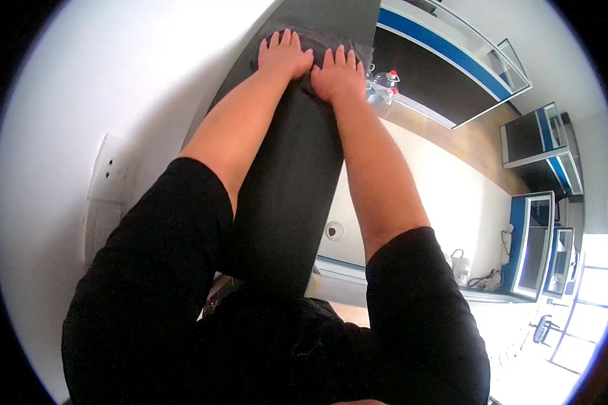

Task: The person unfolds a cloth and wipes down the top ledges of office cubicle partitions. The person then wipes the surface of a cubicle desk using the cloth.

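Both arms reach forward over a long, dark tabletop (284, 175). Near its far end, my left hand (286, 55) lies palm down with its fingers spread. Beside it my right hand (340, 75) is also palm down, fingers apart and pointing away from me. Under and around both hands is a dark, thin, wrinkled sheet (317, 44), perhaps plastic film; its exact kind I cannot make out. The two thumbs are close together with a small gap between them. Neither hand's fingers are wrapped round anything.
Clear plastic bottles (383, 98) with red caps stand just right of my right hand. A white wall with a socket plate (108, 165) runs along the left. Blue-and-dark desk partitions (439, 74) stand at the right. A white kettle-like item (460, 266) is farther right.
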Motion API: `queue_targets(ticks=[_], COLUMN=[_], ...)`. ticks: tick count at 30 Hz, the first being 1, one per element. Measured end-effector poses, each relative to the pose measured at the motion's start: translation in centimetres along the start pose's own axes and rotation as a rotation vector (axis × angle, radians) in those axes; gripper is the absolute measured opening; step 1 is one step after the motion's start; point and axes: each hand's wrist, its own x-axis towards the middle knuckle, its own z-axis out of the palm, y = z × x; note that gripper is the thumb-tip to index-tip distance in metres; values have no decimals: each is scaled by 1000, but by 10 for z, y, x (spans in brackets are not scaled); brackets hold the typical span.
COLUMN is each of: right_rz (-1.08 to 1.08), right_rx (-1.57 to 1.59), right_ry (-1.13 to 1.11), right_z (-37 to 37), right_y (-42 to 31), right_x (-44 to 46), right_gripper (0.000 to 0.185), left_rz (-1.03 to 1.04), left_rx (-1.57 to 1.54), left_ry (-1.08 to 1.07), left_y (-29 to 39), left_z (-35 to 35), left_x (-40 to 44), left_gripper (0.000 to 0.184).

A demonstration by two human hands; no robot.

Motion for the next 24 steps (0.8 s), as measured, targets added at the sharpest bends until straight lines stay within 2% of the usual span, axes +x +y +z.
queue_targets(ticks=[2, 6, 11, 15, 24], right_rz=[46, 71, 29, -14, -114], right_rx=[-5, 38, 67, 98, 177], right_ry=[-50, -74, -116, -151, -155], right_z=[-6, -17, -24, -31, -25], right_y=[-5, -18, -33, -42, -47], right_x=[-28, -94, -168, -221, -286], right_gripper=[72, 74, 75, 76, 73], left_rz=[-20, -43, -122, -219, -439], left_rx=[-16, 12, 3, -5, -38], left_ry=[-72, -80, -72, -145, -137], left_y=[-2, -7, -7, -3, 10], left_z=[-11, -22, -41, -59, -76], left_x=[-34, -110, -210, -280, -363], left_gripper=[77, 78, 76, 75, 75])
